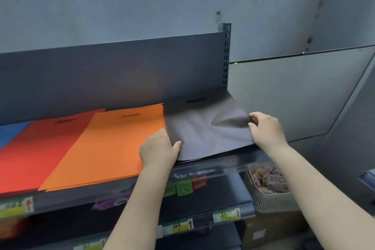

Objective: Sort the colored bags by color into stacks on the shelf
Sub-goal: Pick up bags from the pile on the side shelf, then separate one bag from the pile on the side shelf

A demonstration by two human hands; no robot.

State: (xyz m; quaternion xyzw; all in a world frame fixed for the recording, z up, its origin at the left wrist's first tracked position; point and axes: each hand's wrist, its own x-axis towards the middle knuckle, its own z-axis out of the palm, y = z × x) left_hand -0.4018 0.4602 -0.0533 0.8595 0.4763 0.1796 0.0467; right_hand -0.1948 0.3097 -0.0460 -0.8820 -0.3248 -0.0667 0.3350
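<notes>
Settling a grey bag (203,134) onto the top shelf (233,160), just beside the orange stack (105,148) on its right-hand side, with its far edge propped against the shelf's back panel (121,71). The right hand (265,130) pinches the bag's right edge, where the cloth puckers; the left hand (158,148) lies flat, fingers straight, pressing the bag's near-left corner where it meets the orange stack. The bag looks thin, limp and light, likely to crease or slide, so holding it at opposite edges and smoothing it flat seems wise. Beyond the orange stack lie a red stack (36,148) and a blue one (10,134). Below the grey bag, a white mesh basket (272,199) holds small patterned packets
</notes>
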